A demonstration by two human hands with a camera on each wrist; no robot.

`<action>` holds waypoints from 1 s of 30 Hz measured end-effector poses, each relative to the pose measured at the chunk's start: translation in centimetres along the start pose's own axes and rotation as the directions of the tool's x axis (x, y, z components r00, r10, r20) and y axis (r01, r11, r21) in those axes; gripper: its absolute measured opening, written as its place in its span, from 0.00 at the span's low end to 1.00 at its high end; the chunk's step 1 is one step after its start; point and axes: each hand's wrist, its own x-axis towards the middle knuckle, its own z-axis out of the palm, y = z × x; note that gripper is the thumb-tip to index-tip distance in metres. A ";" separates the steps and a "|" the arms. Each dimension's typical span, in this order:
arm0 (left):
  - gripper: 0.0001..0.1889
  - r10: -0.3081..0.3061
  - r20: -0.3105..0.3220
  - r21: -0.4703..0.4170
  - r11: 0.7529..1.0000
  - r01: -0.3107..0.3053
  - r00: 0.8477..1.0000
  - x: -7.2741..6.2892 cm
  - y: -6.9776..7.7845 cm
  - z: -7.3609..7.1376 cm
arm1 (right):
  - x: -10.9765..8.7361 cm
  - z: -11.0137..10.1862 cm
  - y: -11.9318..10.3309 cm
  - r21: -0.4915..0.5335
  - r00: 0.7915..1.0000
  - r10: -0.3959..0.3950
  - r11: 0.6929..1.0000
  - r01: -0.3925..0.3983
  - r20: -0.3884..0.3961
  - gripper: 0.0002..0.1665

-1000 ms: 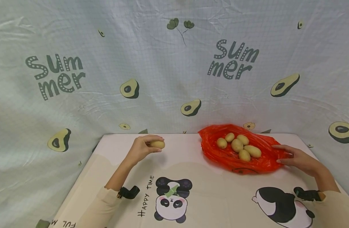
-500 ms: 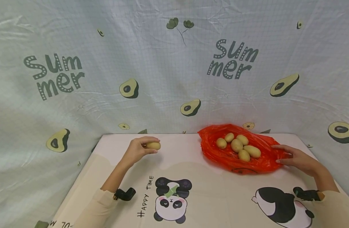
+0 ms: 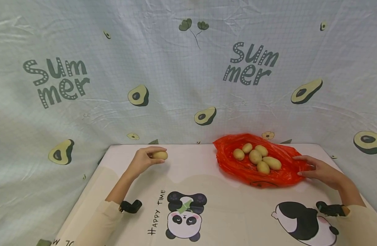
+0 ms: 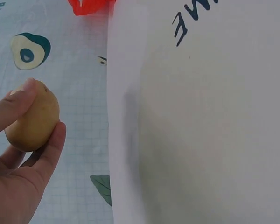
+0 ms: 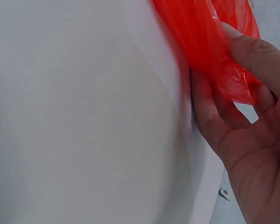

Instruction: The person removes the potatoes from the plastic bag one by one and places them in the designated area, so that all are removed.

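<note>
The left hand (image 3: 142, 160) is clamped on a potato (image 3: 160, 155), left of the frame's centre; at right, the red plastic bag (image 3: 226, 165), with six potatoes (image 3: 255, 157) inside, is pinched by the right hand (image 3: 322, 172). These could be spilled if the loose rim were tugged.

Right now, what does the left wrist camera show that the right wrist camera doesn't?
Only the left wrist view shows the person's left grip pinching a potato, and dark lettering on the table. Only the right wrist view shows the right grip holding the edge of the red bag. Both share the table, some of that bag, and the avocado-print cloth.
</note>
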 end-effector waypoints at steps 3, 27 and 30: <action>0.23 0.004 0.003 -0.016 1.000 -0.004 1.000 0.3 -0.6 -0.3 | -0.1 0.0 0.0 0.002 1.000 -0.003 1.000 0.003 -0.001 0.46; 0.24 0.036 0.053 0.034 0.999 -0.038 0.998 3.2 -4.1 -1.1 | -0.2 0.2 -0.2 0.002 1.000 -0.005 1.000 0.005 -0.005 0.46; 0.24 0.036 0.056 0.031 0.999 -0.038 0.998 3.6 -4.4 -0.7 | -0.2 0.2 -0.1 -0.007 1.000 -0.010 1.000 0.010 -0.005 0.46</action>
